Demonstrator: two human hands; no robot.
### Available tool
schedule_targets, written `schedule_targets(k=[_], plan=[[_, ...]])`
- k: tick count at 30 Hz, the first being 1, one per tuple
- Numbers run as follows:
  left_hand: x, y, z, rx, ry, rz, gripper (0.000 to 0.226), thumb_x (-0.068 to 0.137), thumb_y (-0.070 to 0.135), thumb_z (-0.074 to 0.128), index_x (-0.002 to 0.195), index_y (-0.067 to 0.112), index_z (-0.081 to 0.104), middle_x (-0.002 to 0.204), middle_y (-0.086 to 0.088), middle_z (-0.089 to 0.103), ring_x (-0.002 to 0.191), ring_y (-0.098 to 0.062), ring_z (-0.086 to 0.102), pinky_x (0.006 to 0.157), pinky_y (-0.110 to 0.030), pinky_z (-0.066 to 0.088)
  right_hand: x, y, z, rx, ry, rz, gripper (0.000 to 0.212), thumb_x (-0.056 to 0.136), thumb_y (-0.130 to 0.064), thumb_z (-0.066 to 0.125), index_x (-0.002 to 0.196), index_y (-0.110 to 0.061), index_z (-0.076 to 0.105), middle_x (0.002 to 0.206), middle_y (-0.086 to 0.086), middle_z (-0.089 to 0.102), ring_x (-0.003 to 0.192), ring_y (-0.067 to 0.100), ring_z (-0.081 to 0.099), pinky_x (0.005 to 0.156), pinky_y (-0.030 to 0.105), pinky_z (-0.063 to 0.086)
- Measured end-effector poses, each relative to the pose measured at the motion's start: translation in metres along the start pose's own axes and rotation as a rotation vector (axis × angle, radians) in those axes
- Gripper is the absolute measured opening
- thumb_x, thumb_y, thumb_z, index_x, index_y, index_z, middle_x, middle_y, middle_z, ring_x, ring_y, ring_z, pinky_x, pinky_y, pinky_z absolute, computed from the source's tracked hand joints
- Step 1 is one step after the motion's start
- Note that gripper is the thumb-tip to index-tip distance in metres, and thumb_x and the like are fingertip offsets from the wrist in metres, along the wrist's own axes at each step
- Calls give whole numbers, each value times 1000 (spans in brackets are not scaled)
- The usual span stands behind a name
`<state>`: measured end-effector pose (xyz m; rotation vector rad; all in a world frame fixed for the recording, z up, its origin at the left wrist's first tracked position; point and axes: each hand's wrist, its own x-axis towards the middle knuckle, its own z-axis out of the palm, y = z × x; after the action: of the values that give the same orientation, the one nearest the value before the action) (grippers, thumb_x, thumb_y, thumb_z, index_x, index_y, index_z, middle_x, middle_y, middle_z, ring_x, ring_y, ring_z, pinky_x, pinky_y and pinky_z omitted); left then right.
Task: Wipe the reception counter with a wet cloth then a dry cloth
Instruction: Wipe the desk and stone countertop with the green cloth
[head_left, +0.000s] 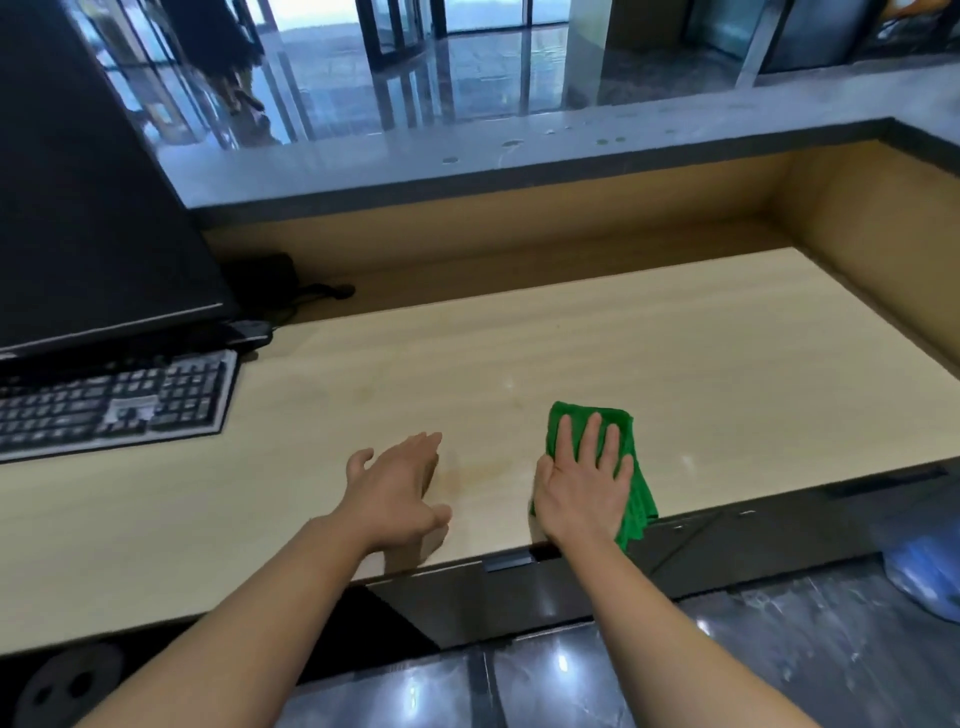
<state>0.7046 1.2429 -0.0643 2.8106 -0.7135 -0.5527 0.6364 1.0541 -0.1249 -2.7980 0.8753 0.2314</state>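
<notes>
A folded green cloth (636, 499) lies on the light wooden counter (649, 353) near its front edge, one corner hanging over the edge. My right hand (582, 478) presses flat on top of the cloth with fingers spread. My left hand (400, 488) rests on the bare counter to the left of the cloth, palm down, fingers apart, holding nothing. A faint brownish stain shows on the wood between the two hands.
A black monitor (88, 208) and a keyboard (114, 405) stand at the left. A grey stone ledge (519, 150) runs along the back above a wooden wall. A black adapter with cable (270, 283) sits behind the monitor. A blue bag (924, 577) lies on the floor, right.
</notes>
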Motion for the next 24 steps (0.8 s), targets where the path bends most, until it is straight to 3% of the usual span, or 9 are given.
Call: schedule_targets(k=[5,12,16,19,24], plan=[[-39,-66,-4,-11,36,-196,94,72,40,68,152,28,19,152,10,31,141,-9,25,114,-40,9,-34,-76,15,13,-29,-153,59,104,-39,12,153,-21,-15,160,12,-21,148,32,-17,119,50,-5],[-55,-107,2,22,36,-298,108,61,38,68,152,22,12,128,13,47,128,-8,41,111,-42,10,-65,-155,38,-108,-108,-620,58,105,-39,15,154,-24,-12,159,9,-24,146,31,-22,119,52,-8],[-48,-114,-4,56,31,-326,87,63,33,70,139,22,31,101,14,50,108,-12,54,103,-40,15,-38,-145,32,-136,-108,-743,57,102,-43,14,154,-32,-5,159,1,-21,148,25,-17,120,47,-6],[-43,-113,-5,59,0,-335,69,62,29,70,124,23,41,101,11,58,89,-11,53,100,-40,15,-1,-110,17,-142,-45,-631,58,103,-46,20,155,-34,-2,162,1,-13,150,22,-12,121,44,1],[-41,-113,1,146,-43,-297,40,66,33,66,97,25,43,99,11,49,96,-9,51,100,-42,17,48,-25,-10,-106,27,-241,58,103,-46,20,156,-31,1,163,4,-7,150,22,-6,121,41,6]])
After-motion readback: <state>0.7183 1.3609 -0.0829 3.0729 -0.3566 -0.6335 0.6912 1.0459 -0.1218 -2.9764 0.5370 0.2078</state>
